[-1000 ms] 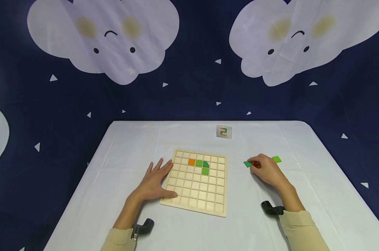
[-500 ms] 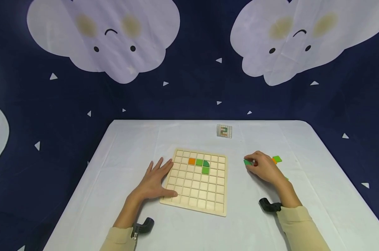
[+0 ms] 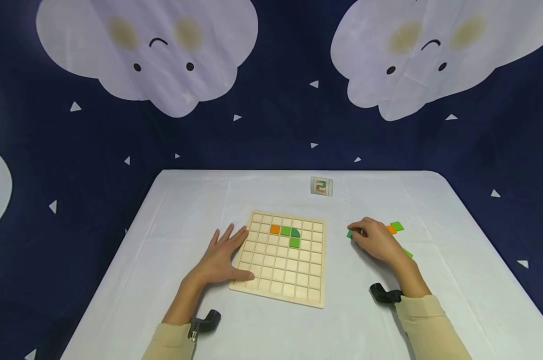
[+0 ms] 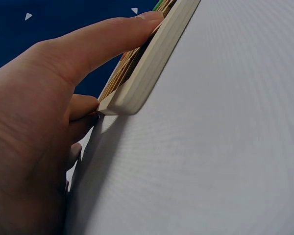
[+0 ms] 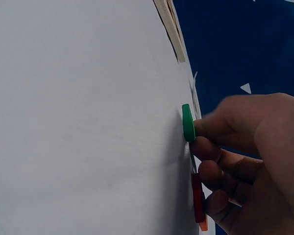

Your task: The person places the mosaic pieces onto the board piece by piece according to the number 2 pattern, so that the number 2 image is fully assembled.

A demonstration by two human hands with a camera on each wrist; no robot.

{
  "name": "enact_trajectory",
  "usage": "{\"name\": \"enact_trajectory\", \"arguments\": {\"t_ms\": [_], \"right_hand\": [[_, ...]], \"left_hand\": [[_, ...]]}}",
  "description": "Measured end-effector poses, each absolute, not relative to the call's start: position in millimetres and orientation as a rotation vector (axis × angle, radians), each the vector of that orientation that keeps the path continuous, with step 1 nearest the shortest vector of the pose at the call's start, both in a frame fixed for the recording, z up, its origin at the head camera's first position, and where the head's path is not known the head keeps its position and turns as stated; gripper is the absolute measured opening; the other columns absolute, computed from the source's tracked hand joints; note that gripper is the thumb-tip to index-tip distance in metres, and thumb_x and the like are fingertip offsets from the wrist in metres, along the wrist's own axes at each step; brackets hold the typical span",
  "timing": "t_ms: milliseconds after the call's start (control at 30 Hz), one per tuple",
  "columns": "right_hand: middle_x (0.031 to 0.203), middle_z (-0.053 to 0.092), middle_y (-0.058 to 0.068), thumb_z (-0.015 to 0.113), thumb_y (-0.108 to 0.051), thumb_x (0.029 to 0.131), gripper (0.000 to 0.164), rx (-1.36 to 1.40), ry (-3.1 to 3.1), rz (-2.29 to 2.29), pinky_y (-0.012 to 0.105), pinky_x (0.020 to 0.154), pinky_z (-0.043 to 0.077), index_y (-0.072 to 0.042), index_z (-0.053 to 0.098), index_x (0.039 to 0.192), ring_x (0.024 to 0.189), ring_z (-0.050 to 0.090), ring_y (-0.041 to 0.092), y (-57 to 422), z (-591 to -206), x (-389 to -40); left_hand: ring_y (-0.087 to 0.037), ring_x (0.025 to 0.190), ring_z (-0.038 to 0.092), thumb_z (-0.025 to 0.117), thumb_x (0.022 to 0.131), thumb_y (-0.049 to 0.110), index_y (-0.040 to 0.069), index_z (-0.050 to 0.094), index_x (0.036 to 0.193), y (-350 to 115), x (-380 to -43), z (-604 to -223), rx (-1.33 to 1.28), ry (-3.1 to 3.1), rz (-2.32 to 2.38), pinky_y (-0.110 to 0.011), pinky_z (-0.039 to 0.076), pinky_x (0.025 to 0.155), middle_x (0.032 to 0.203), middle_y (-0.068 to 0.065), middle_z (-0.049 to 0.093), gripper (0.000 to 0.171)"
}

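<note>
Dark backdrop (image 3: 271, 137) meets white counter (image 3: 271, 332). Between two and three o'clock from the board (image 3: 280, 276), the right hand (image 3: 379, 241) pinches a green tile (image 5: 187, 123); a light edge grip, clear of the red tile (image 5: 198, 198), seems wise. The left hand (image 3: 216, 262), spread, braces the board's nine o'clock edge.

Head view: right grip (image 3: 376, 241) partly hides held green tile (image 3: 349, 234), orange tile (image 3: 391, 229); card (image 3: 321, 186) detail too small. Right-wrist view: board (image 5: 171, 32) cut off at top.
</note>
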State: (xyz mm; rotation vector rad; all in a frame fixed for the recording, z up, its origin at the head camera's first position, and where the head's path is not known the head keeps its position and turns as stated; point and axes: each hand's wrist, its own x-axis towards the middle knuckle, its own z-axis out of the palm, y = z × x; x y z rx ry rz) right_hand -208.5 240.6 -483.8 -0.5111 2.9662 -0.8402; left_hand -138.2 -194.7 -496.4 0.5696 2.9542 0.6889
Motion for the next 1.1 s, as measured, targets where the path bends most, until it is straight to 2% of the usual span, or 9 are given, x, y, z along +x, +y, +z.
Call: {"name": "enact_trajectory", "arguments": {"t_ms": [167, 467, 667, 833, 1100], "right_hand": [[0.098, 0.065, 0.005, 0.057, -0.01, 0.091, 0.024, -0.515, 2.972, -0.834, 0.04, 0.076, 0.047, -0.007, 0.071, 0.111, 0.086, 0.057, 0.022, 241.1, -482.9, -208.5], [0.097, 0.063, 0.005, 0.059, -0.003, 0.087, 0.027, -0.537, 2.976, -0.829, 0.035, 0.069, 0.044, -0.006, 0.071, 0.111, 0.079, 0.052, 0.02, 241.1, -481.9, -207.9], [0.108, 0.06, 0.005, 0.057, -0.001, 0.085, 0.032, -0.572, 2.966, -0.832, 0.039, 0.076, 0.045, -0.01, 0.071, 0.112, 0.089, 0.052, 0.021, 242.3, -481.6, -206.0], [0.112, 0.059, 0.003, 0.06, -0.002, 0.082, 0.033, -0.626, 2.953, -0.846, 0.04, 0.079, 0.044, -0.013, 0.071, 0.112, 0.092, 0.05, 0.021, 242.9, -481.8, -205.7], [0.104, 0.061, -0.002, 0.065, -0.005, 0.08, 0.028, -0.631, 2.909, -0.889, 0.036, 0.074, 0.044, -0.015, 0.074, 0.105, 0.085, 0.05, 0.018, 239.7, -483.3, -207.5]], "left_hand": [[-0.023, 0.146, 0.005, 0.072, 0.059, 0.076, 0.012, 0.031, 0.151, -194.5, -138.0, -496.7, 0.572, 2.959, 0.683, -0.049, -0.004, 0.115, 0.156, 0.005, 0.023, 0.119], [-0.023, 0.146, 0.005, 0.073, 0.059, 0.074, 0.012, 0.03, 0.151, -194.6, -137.9, -495.4, 0.565, 2.957, 0.68, -0.049, -0.004, 0.115, 0.157, 0.004, 0.023, 0.119], [-0.023, 0.146, 0.004, 0.072, 0.06, 0.075, 0.012, 0.03, 0.152, -193.9, -138.3, -496.7, 0.571, 2.95, 0.682, -0.049, -0.004, 0.115, 0.157, 0.004, 0.023, 0.119], [-0.022, 0.146, 0.004, 0.071, 0.059, 0.076, 0.012, 0.03, 0.152, -193.5, -138.7, -497.1, 0.572, 2.953, 0.685, -0.048, -0.005, 0.115, 0.157, 0.005, 0.022, 0.12], [-0.024, 0.146, 0.005, 0.072, 0.06, 0.075, 0.012, 0.03, 0.152, -193.2, -136.5, -494.5, 0.563, 2.953, 0.675, -0.049, -0.003, 0.115, 0.157, 0.004, 0.023, 0.119]]}}
